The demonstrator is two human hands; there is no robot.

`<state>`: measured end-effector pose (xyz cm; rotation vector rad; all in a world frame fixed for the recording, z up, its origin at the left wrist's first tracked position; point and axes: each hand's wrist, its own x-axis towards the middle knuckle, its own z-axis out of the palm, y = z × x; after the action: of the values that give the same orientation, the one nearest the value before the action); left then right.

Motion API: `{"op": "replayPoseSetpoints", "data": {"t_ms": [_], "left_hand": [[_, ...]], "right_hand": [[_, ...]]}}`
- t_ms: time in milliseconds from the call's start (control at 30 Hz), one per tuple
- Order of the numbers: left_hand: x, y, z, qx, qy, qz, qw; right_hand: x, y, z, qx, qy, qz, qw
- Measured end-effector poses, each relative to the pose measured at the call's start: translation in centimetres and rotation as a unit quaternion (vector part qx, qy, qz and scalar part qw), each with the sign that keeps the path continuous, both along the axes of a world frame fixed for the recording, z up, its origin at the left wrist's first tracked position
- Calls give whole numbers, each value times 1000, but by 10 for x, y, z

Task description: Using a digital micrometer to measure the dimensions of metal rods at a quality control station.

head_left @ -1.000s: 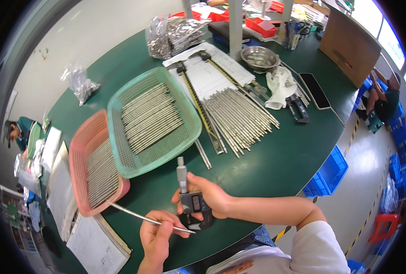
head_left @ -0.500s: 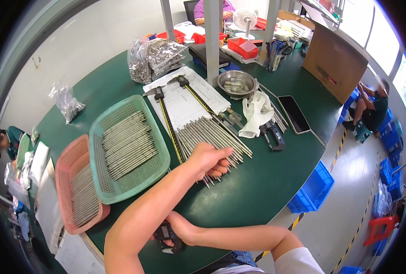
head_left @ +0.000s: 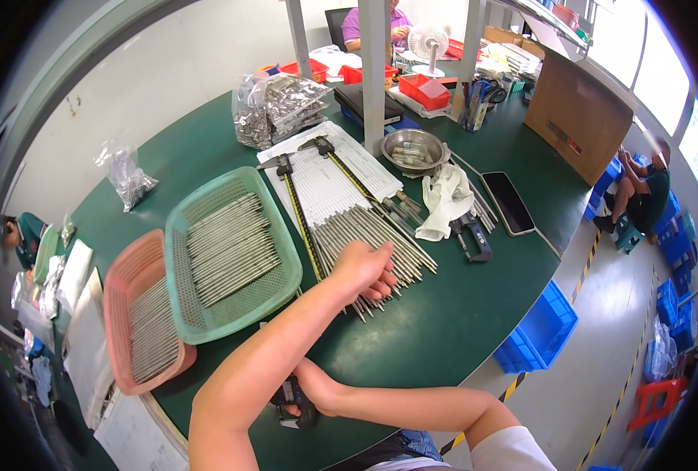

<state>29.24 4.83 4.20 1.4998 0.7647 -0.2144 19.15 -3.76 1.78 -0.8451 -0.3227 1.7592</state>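
Note:
My left hand (head_left: 366, 271) reaches across my right forearm to a fanned pile of thin metal rods (head_left: 372, 229). Its fingers are curled over the rods' near ends; what they hold is hidden. Below it, partly covered by the left forearm, my right hand (head_left: 315, 386) grips a black digital micrometer (head_left: 296, 410) by the table's near edge. To the left, more rods lie in rows in a green basket (head_left: 190, 318) and a pink basket (head_left: 116, 314). Two calipers (head_left: 305, 224) rest on a printed sheet (head_left: 317, 184) beyond the pile.
Right of the pile lie a white cloth (head_left: 445, 202), a second micrometer (head_left: 475, 242) and a phone (head_left: 508, 202). A metal bowl (head_left: 412, 166) holds small pieces. Bags of parts (head_left: 290, 102), grey posts (head_left: 373, 78) and a cardboard box (head_left: 581, 114) stand farther back. Other people sit nearby.
The view has shifted slightly, moving the table's things a little to the right in the picture. My left hand stays at the rods with fingers curled, and my right hand still grips the micrometer.

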Motion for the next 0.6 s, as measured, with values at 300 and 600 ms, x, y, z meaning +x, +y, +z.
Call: {"op": "replayPoseSetpoints", "data": {"t_ms": [300,600], "left_hand": [[-70,-112,32,189,-382,-336,840],[-74,-160,3,205,-363,-393,819]], "right_hand": [[1,13,-27,58,117,76,989],[-93,42,-39,127,109,331,929]]}}
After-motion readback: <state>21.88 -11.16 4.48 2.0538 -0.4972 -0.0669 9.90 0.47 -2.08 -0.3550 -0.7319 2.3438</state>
